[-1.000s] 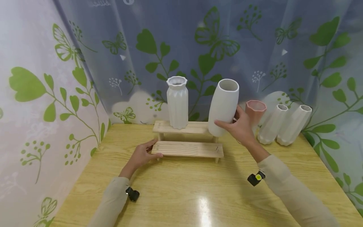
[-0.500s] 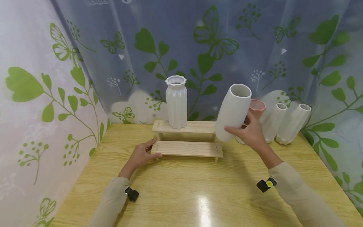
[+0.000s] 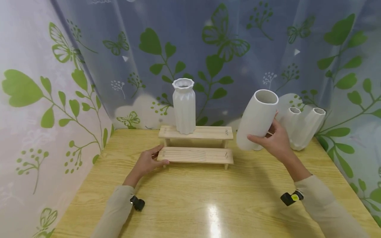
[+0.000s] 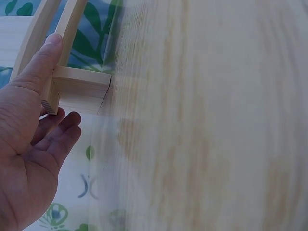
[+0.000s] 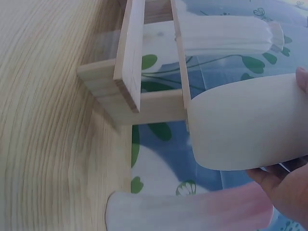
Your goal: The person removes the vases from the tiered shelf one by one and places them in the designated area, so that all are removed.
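My right hand (image 3: pixel 278 140) grips a smooth white vase (image 3: pixel 256 120) by its lower side, thumb in front. The vase leans with its mouth to the right, just right of the two-tier wooden stand (image 3: pixel 214 133). In the right wrist view the vase's base (image 5: pixel 207 139) overlaps the stand's upper shelf edge. My left hand (image 3: pixel 147 162) holds the left end of the stand's lower shelf (image 3: pixel 194 155). The left wrist view has the thumb along the board (image 4: pixel 70 33) and the fingers beneath. A ribbed white vase (image 3: pixel 184 109) stands upright on the upper shelf.
Two faceted white vases (image 3: pixel 310 127) lean at the table's back right. A pink-and-white vase (image 5: pixel 192 211) stands beside the stand, mostly hidden in the head view. Patterned curtain (image 3: pixel 166 19) walls in the wooden table (image 3: pixel 178 198) at the back and sides.
My right hand has carried the smooth vase rightward, away from over the upper shelf, and it tilts more. It now covers the pink vase. My left hand stays on the stand.
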Demonstrator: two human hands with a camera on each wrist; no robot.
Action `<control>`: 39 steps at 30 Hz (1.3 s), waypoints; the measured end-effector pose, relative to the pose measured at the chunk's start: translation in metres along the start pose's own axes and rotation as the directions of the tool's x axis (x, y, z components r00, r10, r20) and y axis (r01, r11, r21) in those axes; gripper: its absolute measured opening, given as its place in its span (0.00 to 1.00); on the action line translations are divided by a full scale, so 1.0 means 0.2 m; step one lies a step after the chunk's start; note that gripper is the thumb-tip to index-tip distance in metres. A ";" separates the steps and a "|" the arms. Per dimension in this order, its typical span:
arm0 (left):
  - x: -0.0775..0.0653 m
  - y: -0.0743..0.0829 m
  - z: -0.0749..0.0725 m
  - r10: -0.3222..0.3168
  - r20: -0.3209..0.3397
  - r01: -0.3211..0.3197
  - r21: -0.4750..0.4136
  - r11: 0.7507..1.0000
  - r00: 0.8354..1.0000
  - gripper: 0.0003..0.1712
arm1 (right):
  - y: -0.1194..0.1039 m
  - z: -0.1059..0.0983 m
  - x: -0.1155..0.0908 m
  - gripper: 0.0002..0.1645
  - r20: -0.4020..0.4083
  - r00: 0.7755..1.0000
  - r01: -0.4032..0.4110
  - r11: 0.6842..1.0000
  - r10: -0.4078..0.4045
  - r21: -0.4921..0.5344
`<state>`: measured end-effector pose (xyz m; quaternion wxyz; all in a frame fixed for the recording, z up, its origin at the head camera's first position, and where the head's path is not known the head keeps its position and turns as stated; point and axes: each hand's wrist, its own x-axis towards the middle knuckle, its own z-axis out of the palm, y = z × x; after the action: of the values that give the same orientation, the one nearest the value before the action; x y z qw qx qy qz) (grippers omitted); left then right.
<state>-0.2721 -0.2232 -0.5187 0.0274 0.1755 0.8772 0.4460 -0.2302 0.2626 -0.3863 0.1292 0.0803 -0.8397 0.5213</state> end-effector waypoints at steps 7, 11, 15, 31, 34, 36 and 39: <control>0.00 0.01 0.00 0.000 0.002 0.000 -0.009 1.000 1.000 0.55 | 0.04 -0.06 -0.04 0.50 -0.002 1.000 0.006 1.000 -0.006 -0.028; 0.00 0.01 0.00 -0.002 0.002 0.002 -0.013 1.000 1.000 0.55 | 0.06 -0.09 -0.05 0.49 -0.004 1.000 -0.001 0.999 0.001 -0.036; 0.00 0.01 0.00 0.004 -0.001 -0.004 -0.008 1.000 1.000 0.55 | 0.08 -0.13 -0.06 0.49 -0.001 1.000 -0.011 0.998 0.011 -0.056; 0.00 0.01 0.00 -0.003 0.005 0.003 -0.010 1.000 1.000 0.55 | 0.25 -0.27 -0.16 0.47 -0.070 0.997 -0.041 0.992 0.032 -0.123; 0.00 0.01 0.00 0.000 0.006 0.000 -0.016 1.000 1.000 0.55 | 0.28 -0.29 -0.18 0.47 -0.078 0.995 -0.071 0.988 0.061 -0.137; 0.00 0.01 0.00 -0.003 0.007 0.003 -0.021 1.000 1.000 0.55 | 0.30 -0.31 -0.20 0.48 -0.092 0.993 -0.089 0.986 0.076 -0.143; 0.00 0.02 0.00 -0.003 0.005 0.003 -0.029 1.000 1.000 0.54 | 0.33 -0.33 -0.21 0.48 -0.111 0.990 -0.104 0.983 0.087 -0.153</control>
<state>-0.2707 -0.2215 -0.5160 0.0330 0.1748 0.8709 0.4581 -0.1984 0.3511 -0.4278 0.1535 0.0022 -0.8734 0.4621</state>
